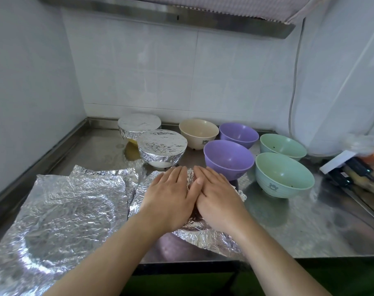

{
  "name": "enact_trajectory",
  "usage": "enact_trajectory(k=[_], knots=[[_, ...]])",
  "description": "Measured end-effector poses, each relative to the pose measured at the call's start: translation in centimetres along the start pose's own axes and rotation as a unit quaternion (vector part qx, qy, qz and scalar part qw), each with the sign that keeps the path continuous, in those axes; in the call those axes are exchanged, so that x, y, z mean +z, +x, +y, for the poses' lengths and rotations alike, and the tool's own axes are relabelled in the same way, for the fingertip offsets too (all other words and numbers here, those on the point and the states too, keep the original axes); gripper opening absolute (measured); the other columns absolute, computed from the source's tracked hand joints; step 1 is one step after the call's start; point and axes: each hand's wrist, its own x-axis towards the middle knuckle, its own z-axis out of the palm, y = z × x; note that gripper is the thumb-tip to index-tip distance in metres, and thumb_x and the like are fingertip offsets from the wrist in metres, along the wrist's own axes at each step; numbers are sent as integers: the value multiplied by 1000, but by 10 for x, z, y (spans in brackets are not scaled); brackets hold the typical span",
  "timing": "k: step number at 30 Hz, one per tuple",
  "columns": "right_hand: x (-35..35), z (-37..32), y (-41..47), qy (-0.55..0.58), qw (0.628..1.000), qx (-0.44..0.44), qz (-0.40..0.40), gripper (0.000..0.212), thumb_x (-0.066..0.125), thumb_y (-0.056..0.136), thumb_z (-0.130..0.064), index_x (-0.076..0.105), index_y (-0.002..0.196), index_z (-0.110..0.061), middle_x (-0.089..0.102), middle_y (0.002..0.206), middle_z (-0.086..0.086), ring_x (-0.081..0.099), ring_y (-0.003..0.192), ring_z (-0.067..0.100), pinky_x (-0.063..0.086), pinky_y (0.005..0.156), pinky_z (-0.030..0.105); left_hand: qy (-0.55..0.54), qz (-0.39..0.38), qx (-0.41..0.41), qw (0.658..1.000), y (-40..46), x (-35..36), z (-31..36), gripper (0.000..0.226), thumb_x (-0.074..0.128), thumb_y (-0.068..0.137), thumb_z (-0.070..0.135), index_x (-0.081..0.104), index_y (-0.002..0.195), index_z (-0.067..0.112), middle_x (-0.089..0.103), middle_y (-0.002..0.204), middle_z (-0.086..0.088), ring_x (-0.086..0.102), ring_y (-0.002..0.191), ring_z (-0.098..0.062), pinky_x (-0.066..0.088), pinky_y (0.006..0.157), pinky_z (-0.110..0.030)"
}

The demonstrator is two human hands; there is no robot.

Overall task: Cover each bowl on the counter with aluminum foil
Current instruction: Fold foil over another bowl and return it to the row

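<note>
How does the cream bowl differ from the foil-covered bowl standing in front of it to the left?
The cream bowl is open on top, so its inside shows; the front covered bowl has crinkled foil stretched across its mouth and folded down its side. The cream bowl stands farther back, the covered bowl nearer the hands. Both stand upright on the steel counter and look similar in size.

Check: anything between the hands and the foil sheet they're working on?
Nothing visible. Left hand and right hand press flat, side by side, directly on the foil sheet; what the foil covers is hidden.
</note>
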Motion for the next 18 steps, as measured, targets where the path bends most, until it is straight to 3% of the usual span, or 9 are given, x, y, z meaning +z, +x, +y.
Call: enact_trajectory(k=[2,4,7,10,15,18], knots=[[6,-1,-6,-22,1000,3,23,81,-2,96,-46,19,168,-15,18,175,-1,11,162,17,13,131,41,-31,-18,15,999,0,-4,-2,120,-45,74,67,16,165,19,17,171,-7,10,159,-25,11,128,-47],[11,-3,-12,-21,998,22,45,91,-4,89,-49,28,166,-13,26,173,2,18,161,20,16,130,41,-64,-4,13,998,0,-5,-6,114,-35,79,72,22,163,20,24,170,-2,13,159,-19,12,128,-46],[-1,-13,-16,21,998,45,41,73,8,102,-47,30,163,-12,29,171,2,20,159,18,17,129,36,-73,46,-34,996,-9,-4,-1,101,-23,91,68,43,148,17,44,155,-6,30,150,-22,22,124,-44],[-17,-14,-8,81,994,33,61,52,37,111,-34,37,161,-18,34,168,-6,26,156,11,19,123,25,-87,37,-89,991,-23,-5,10,96,-17,90,61,36,154,12,37,158,-17,26,153,-31,19,127,-47],[-12,-10,-4,61,997,-40,39,47,38,113,-28,43,159,-19,40,165,-9,31,153,7,20,122,20,-41,30,-83,995,-30,-2,18,104,-40,84,46,15,164,9,16,167,-26,10,156,-41,10,129,-51],[-6,-8,-6,24,998,-34,48,49,32,112,-31,42,157,-13,43,161,-4,35,151,14,24,123,24,-105,50,-94,989,-26,0,11,88,-11,97,58,22,163,10,23,169,-13,16,157,-29,11,128,-42]])
